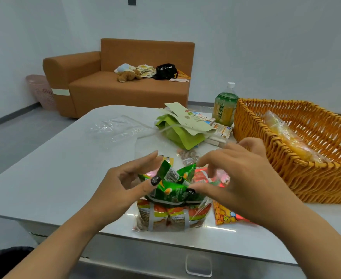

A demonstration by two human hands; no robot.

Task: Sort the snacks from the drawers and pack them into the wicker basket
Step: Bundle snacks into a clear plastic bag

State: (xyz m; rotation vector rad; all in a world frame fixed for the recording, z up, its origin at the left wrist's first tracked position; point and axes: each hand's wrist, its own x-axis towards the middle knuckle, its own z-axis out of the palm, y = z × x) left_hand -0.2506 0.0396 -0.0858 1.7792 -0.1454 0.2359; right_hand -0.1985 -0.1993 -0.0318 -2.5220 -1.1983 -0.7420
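Several small green snack packets (pixel 171 190) sit on top of orange-red packets (pixel 165 216) inside a clear plastic bag (pixel 139 150) at the table's near edge. My left hand (pixel 125 186) pinches an upright green packet between thumb and fingers. My right hand (pixel 238 178) has its thumb on the green packets, with its curled fingers arched over the pile. The wicker basket (pixel 310 186) stands to the right and holds yellow-orange packs (pixel 290 137). More red and pink packets (pixel 201 176) lie partly hidden behind my right hand.
A yellow-orange snack bag (pixel 226 216) lies under my right wrist. Behind are a green pouch (pixel 177 133), cartons (pixel 222 131), a green tea bottle (pixel 226 107) and loose clear plastic (pixel 115 127). An orange sofa (pixel 125 85) stands beyond the white table (pixel 55 178).
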